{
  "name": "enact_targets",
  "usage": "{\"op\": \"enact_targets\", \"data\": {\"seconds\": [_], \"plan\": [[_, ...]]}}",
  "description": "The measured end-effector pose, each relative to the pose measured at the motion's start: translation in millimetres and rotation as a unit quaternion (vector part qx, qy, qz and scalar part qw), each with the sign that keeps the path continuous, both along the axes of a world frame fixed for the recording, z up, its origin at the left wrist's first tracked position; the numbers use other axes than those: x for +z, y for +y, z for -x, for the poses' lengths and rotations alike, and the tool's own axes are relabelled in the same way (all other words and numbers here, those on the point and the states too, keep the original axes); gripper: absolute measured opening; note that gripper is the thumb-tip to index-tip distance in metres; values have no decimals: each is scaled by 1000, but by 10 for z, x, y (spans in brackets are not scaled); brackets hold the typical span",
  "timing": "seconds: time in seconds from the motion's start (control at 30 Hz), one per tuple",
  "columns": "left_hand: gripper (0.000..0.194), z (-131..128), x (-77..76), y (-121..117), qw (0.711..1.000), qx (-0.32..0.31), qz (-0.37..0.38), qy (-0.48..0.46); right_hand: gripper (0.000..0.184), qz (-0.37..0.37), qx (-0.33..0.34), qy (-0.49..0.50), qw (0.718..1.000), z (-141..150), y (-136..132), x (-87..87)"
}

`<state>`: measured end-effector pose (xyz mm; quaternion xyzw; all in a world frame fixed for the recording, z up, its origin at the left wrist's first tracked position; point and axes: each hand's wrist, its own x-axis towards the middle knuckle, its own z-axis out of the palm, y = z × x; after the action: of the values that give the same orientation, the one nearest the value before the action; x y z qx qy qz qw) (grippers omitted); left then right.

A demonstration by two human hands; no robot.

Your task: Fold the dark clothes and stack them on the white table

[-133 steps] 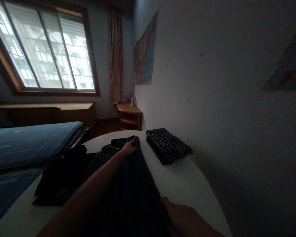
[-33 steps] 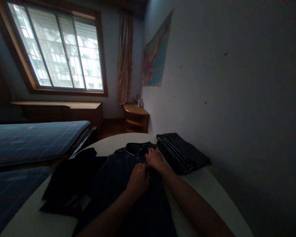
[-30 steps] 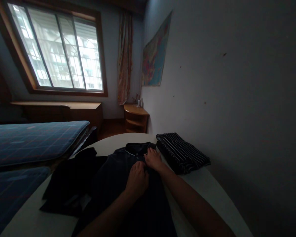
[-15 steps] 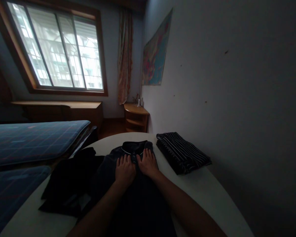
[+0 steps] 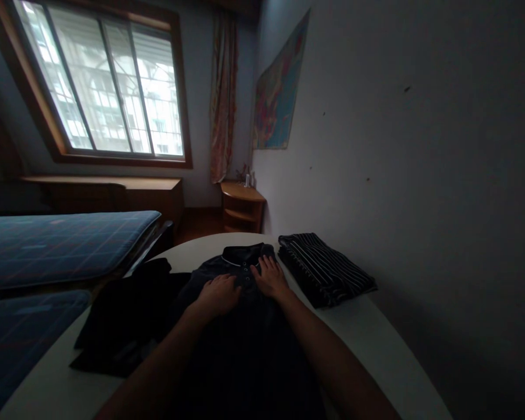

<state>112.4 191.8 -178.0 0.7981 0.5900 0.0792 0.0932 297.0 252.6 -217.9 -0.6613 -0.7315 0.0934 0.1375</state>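
Note:
A dark navy polo shirt lies front up along the table, its collar with a thin pale trim at the far end and small buttons below it. My left hand rests on the chest, left of the buttons, its fingers stretched over the cloth. On the other side of the buttons, just below the collar, my right hand lies flat with its fingers spread. Neither hand grips the fabric. The lower part of the shirt is very dark, and its near end runs out of view between my forearms.
A folded black garment with white stripes lies right of the shirt, near the wall. Left of it is a black cloth heap. All rest on a round white table. A bunk with blue plaid mattresses stands at the left.
My hands had been close together at the right of the collar, fingers bent on the cloth. They have moved apart onto both sides of the buttons and flattened; the collar now lies more evenly.

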Motion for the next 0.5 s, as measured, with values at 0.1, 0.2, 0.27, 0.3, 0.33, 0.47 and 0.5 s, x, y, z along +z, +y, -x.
{"op": "enact_targets", "data": {"seconds": [0.1,0.2,0.27,0.3,0.33,0.47,0.5], "plan": [[51,5,-57,-20,999,-32,17,13,72,9,7,0,1000,-58,83,42],[55,-19,-156,-48,999,-36,20,35,67,-14,19,9,1000,-75,88,79],[56,-20,-223,-50,998,-33,10,48,62,-54,33,13,998,-63,-3,109],[55,-14,-251,-46,998,-33,3,52,58,-78,44,12,996,-56,-82,128],[55,-5,-271,-40,998,-33,-5,54,55,-101,57,10,993,-50,-185,150],[50,-4,-253,-37,997,-38,-35,53,45,-143,118,5,983,-92,-745,257],[48,-23,-228,-50,997,-47,-45,50,43,-139,127,3,982,-127,-894,281]]}}
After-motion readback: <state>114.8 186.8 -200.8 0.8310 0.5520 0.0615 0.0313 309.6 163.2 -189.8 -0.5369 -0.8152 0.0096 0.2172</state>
